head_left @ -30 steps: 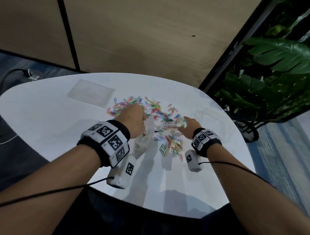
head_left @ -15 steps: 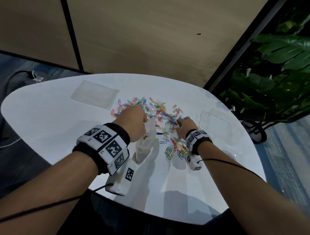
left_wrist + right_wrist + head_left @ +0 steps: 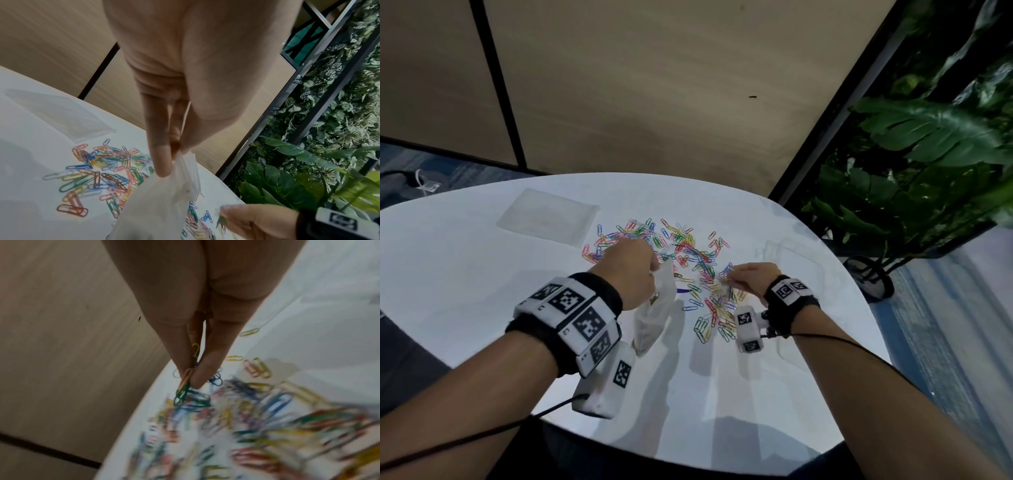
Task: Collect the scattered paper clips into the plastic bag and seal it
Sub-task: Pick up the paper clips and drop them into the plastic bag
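- Bag (image 3: 654, 310): pinched at its top edge by the left hand (image 3: 631, 270), hanging at frame centre above the bench (image 3: 465, 274); contents hard to make out, unsealed.
- Right hand (image 3: 748, 279): fingertips clamped on a small bunch of clips (image 3: 184, 389), just right of the bag.
- Clips (image 3: 688, 253) on the bench: most lie scattered at centre.
- Judged status: early; nearly all collecting and the sealing remain.

The head view looks down from above both wrists, taking in the whole table (image 3: 465, 260). Each wrist view looks along its palm, close behind the pinching fingers. All three share the clips (image 3: 688, 253) lying under and between the two grips.
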`<action>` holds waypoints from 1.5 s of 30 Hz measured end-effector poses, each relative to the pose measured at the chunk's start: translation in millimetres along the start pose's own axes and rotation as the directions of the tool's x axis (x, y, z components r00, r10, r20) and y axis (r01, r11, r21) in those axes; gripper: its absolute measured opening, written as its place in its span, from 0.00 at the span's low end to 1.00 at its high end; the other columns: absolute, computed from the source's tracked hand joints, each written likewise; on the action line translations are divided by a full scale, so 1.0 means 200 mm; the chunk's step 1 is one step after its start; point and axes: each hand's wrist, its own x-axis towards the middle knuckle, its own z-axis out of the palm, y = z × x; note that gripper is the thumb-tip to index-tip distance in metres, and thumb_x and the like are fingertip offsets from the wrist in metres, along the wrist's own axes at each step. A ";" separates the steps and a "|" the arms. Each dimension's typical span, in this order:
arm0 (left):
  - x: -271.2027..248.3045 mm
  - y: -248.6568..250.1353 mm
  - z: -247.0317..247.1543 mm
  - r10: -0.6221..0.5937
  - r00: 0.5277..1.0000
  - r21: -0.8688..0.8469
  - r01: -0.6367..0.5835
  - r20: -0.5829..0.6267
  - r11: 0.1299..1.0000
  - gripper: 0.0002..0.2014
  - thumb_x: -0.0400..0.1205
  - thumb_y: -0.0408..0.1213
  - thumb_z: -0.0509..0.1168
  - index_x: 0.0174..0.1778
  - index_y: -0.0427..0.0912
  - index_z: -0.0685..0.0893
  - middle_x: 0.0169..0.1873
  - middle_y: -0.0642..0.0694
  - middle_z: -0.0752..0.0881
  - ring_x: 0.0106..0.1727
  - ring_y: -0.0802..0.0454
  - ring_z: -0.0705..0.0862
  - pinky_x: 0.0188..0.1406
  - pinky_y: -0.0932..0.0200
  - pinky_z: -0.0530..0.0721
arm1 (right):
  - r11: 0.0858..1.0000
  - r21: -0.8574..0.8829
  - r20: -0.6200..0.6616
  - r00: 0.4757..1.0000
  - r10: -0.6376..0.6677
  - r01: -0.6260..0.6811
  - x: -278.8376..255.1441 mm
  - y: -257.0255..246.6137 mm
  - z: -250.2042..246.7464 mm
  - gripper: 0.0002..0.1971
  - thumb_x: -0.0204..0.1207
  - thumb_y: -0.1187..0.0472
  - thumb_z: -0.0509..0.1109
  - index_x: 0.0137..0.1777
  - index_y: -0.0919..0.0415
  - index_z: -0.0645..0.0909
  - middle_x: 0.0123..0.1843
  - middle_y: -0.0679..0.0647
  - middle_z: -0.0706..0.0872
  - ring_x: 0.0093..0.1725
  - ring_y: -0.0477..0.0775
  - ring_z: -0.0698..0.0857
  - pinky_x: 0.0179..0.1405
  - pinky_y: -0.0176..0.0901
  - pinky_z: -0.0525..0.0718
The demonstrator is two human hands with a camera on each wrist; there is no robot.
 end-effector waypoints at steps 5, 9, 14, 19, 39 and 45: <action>0.02 0.03 0.03 0.001 0.999 -0.042 0.001 0.034 0.999 0.15 0.78 0.20 0.61 0.42 0.39 0.92 0.32 0.41 0.87 0.45 0.39 0.91 0.49 0.52 0.90 | 0.859 0.509 0.269 0.958 -0.094 -0.059 -0.30 -0.21 0.07 0.07 0.77 0.75 0.71 0.54 0.76 0.84 0.45 0.63 0.91 0.41 0.51 0.92 0.39 0.33 0.89; 0.01 0.07 0.05 0.007 1.000 -0.110 -0.009 -0.012 0.994 0.12 0.80 0.22 0.63 0.52 0.33 0.91 0.43 0.37 0.91 0.53 0.39 0.91 0.50 0.55 0.86 | 0.912 0.411 0.346 0.924 -0.163 0.007 -0.47 -0.25 0.21 0.04 0.75 0.74 0.73 0.48 0.72 0.85 0.41 0.60 0.91 0.40 0.50 0.91 0.42 0.33 0.89; 0.02 0.09 0.08 -0.008 0.998 -0.132 0.000 -0.059 0.991 0.12 0.81 0.25 0.65 0.56 0.36 0.91 0.50 0.37 0.92 0.52 0.41 0.90 0.53 0.54 0.88 | 0.971 0.096 0.251 0.939 -0.235 0.218 -0.52 -0.19 0.37 0.01 0.72 0.68 0.78 0.41 0.66 0.89 0.39 0.61 0.92 0.41 0.59 0.93 0.51 0.54 0.91; 0.04 0.07 0.07 -0.010 0.998 -0.109 0.004 -0.055 0.994 0.10 0.78 0.24 0.68 0.48 0.37 0.93 0.37 0.44 0.86 0.45 0.43 0.86 0.43 0.58 0.82 | 0.795 -0.356 0.322 0.863 -0.389 0.491 -0.62 -0.23 0.41 0.13 0.76 0.69 0.65 0.52 0.59 0.90 0.43 0.54 0.91 0.42 0.55 0.87 0.44 0.38 0.84; 0.03 -0.01 0.04 0.012 0.998 -0.054 -0.016 -0.063 0.998 0.12 0.78 0.23 0.63 0.50 0.34 0.91 0.44 0.37 0.90 0.54 0.37 0.88 0.51 0.52 0.86 | 0.626 -0.779 0.018 0.999 0.047 -0.016 -0.27 0.25 0.23 0.59 0.58 0.39 0.83 0.84 0.51 0.52 0.82 0.61 0.54 0.77 0.68 0.71 0.73 0.60 0.77; 0.04 -0.02 0.05 0.014 0.997 -0.051 -0.018 -0.076 0.999 0.13 0.79 0.23 0.64 0.50 0.36 0.92 0.50 0.35 0.91 0.56 0.37 0.88 0.56 0.51 0.86 | 0.518 -0.831 0.078 0.965 -0.250 0.201 -0.21 0.15 0.38 0.23 0.76 0.59 0.73 0.71 0.59 0.77 0.74 0.59 0.69 0.67 0.62 0.79 0.67 0.50 0.81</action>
